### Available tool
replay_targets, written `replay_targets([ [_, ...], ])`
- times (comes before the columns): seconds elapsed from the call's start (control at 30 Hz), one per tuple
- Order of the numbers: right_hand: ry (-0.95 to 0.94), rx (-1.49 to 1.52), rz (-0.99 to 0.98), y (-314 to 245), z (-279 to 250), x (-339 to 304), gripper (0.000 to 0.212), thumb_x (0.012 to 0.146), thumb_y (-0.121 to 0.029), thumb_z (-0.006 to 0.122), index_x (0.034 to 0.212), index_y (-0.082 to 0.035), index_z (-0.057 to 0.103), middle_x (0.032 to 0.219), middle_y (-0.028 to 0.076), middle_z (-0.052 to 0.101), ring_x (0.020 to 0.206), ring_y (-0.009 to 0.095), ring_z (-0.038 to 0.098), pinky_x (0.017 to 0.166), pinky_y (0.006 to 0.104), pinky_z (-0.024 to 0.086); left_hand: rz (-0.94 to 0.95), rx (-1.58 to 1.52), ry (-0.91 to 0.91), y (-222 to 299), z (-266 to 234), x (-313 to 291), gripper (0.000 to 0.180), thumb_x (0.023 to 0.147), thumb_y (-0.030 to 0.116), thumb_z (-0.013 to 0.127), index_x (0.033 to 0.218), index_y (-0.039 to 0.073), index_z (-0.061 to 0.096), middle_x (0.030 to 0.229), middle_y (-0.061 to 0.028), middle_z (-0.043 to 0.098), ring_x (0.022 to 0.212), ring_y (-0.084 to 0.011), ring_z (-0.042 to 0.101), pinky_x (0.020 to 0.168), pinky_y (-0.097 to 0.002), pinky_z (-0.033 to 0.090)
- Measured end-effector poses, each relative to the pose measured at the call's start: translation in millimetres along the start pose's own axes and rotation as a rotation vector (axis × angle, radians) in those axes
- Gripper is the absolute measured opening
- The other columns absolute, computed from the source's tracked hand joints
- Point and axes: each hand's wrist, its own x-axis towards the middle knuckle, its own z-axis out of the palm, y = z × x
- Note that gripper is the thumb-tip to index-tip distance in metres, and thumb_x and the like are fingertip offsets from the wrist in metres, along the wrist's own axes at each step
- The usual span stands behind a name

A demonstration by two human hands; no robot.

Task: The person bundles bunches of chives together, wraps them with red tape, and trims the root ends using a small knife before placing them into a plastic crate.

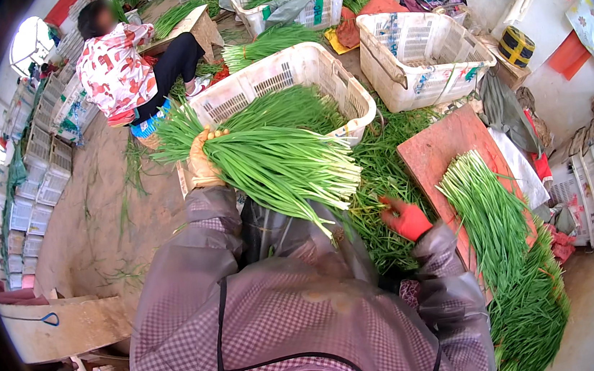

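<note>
My left hand [202,161], in a pale orange glove, is closed round a big bunch of garlic chives [280,162]. Their white stem ends point right, and the green leaves fan out to the left past the hand. My right hand [407,219], in a red glove, hangs over loose chive scraps [373,185] with its fingers somewhat apart and nothing visible in them. Right of it, a reddish board [423,147] bears a trimmed pile of chives [484,213]. A white plastic crate [229,95] with more chives [296,106] stands just beyond the held bunch.
Another white crate [428,92] stands at the far right. Beyond are a crate of chives [322,9] and loose bundles [268,46]. A person [119,74] sits at the far left by a wooden bench [198,33]. More chives [531,313] lie low on the right.
</note>
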Motion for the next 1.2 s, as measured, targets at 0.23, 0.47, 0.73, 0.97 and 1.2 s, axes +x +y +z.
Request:
replay_targets([
  [0.23, 0.271, -0.536, -0.751, -129, 16, 73, 0.036, 0.074, -0.01, 0.066, 0.109, -0.014, 0.066, 0.071, 0.008, 0.06, 0.066, 0.031, 0.062, 0.053, 0.0429, 0.047, -0.022, 0.03, 0.064, 1, -6, 8, 0.007, 0.085, 0.009, 0.058, 0.083, 0.003, 0.057, 0.069, -0.0051, 0.056, 0.07, -0.0223, 0.059, 0.085, -0.0411, 0.053],
  [0.47, -0.256, 0.022, -0.408, -110, 13, 75, 0.023, 0.077, -0.02, 0.073, 0.094, -0.006, 0.07, 0.078, 0.012, 0.068, 0.07, 0.022, 0.066, 0.065, 0.033, 0.052, -0.064, 0.092, 0.103, 0, -1, 5, 0.008, 0.086, 0.01, 0.056, 0.084, 0.002, 0.057, 0.073, -0.0073, 0.058, 0.072, -0.024, 0.059, 0.082, -0.0392, 0.053],
  [0.73, -0.419, -0.642, -0.099, 5, -24, 2, 0.031, 0.08, -0.022, 0.071, 0.107, -0.008, 0.07, 0.082, 0.011, 0.07, 0.069, 0.018, 0.066, 0.066, 0.0318, 0.052, -0.157, -0.008, 0.111, 14, -21, 11, 0.018, 0.085, 0.01, 0.056, 0.068, 0.006, 0.053, 0.068, -0.0076, 0.058, 0.072, -0.0262, 0.061, 0.077, -0.0405, 0.054],
  [0.97, -0.033, -0.048, 0.01, -116, -6, 61, 0.044, 0.091, -0.043, 0.057, 0.112, -0.005, 0.067, 0.071, 0.014, 0.066, 0.065, 0.021, 0.066, 0.058, 0.036, 0.05, -0.001, 0.066, 0.151, -2, -20, 12, 0.01, 0.085, 0.01, 0.055, 0.09, 0.001, 0.058, 0.073, -0.0053, 0.057, 0.071, -0.0215, 0.059, 0.083, -0.043, 0.054],
  [1.2, -0.071, 0.991, 0.008, -131, 12, 94, 0.026, 0.092, -0.021, 0.056, 0.091, 0.003, 0.066, 0.054, -0.002, 0.05, 0.039, 0.004, 0.036, 0.037, 0.0215, 0.027, 0.05, 0.133, 0.258, -2, -9, 2, 0.011, 0.085, 0.01, 0.055, 0.092, 0.002, 0.057, 0.077, -0.0046, 0.058, 0.072, -0.0204, 0.059, 0.078, -0.0396, 0.056],
])
